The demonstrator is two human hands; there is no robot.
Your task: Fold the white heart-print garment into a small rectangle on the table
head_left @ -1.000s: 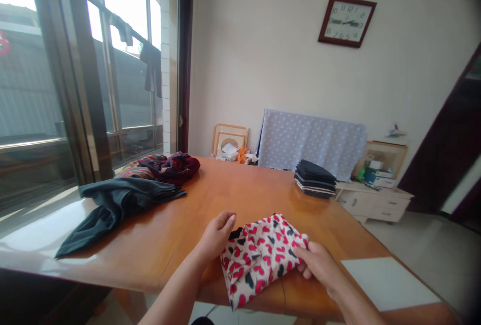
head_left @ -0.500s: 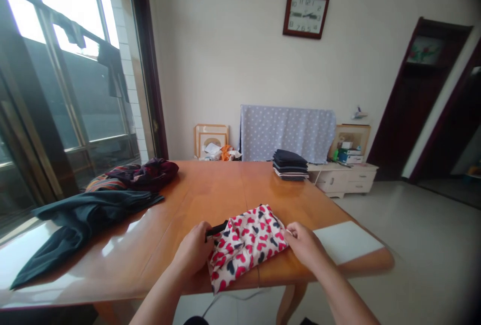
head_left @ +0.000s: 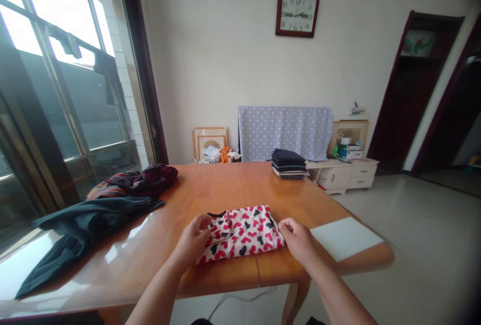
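A folded garment (head_left: 248, 232), white with red and black hearts and a dark band at its upper left edge, lies flat near the front edge of the wooden table (head_left: 210, 189). My left hand (head_left: 196, 237) is closed on its left end, thumb and fingers pinching the cloth. At the opposite end, my right hand (head_left: 295, 234) has its fingers curled together on the right edge of the fabric. Which kind of garment it is cannot be made out.
Dark green trousers (head_left: 86, 227) and a heap of dark and striped clothes (head_left: 139, 179) lie on the left. A stack of folded dark clothes (head_left: 288, 163) stands at the back right. A pale sheet (head_left: 345, 238) covers part of the right corner.
The heart-patterned garment has been straightened and lies flatter, its lower left corner no longer hanging over the table edge. My left hand has shifted slightly left with it.
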